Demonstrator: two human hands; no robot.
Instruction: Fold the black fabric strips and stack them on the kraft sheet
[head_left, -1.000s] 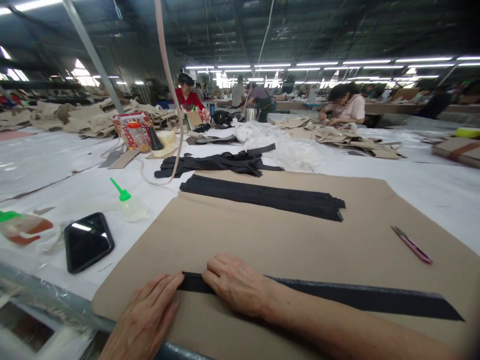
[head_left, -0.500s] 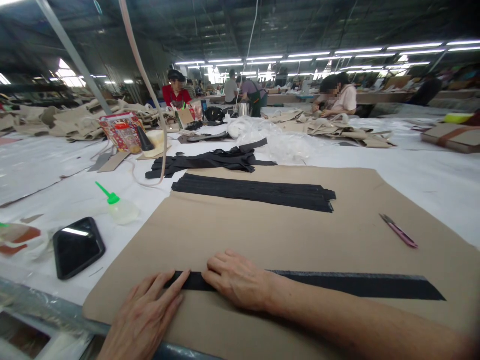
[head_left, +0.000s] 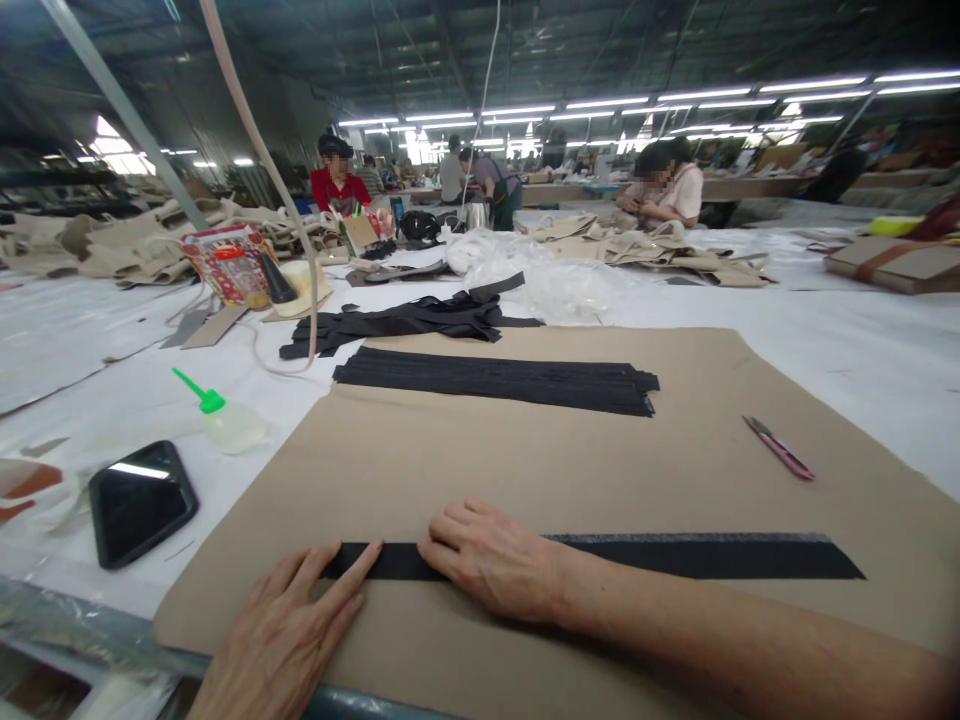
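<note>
A long black fabric strip point(head_left: 735, 560) lies flat across a tan sheet point(head_left: 420, 460), with a pale grey band along its far edge on the right part. My left hand point(head_left: 289, 620) rests at the strip's left end, its fingers stretched out and the index fingertip on the strip. Further right, my right hand point(head_left: 487, 560) has its fingers bent and drawn together at the strip's far edge; its thumb is hidden. The right forearm covers part of the strip's middle. Beyond the hands lies a stack of black strips point(head_left: 495, 382) on the same sheet.
Pink-handled thread snips point(head_left: 780, 448) lie on the right of the sheet. To the left are a phone point(head_left: 144, 503) and a green-capped bottle point(head_left: 231, 422). Loose black strips point(head_left: 405, 325) lie behind the stack. A hose point(head_left: 259, 140) hangs down. Co-workers sit across the table.
My right hand has slid a little to the right along the strip. My left hand stays at the left end. The whole view has shifted slightly.
</note>
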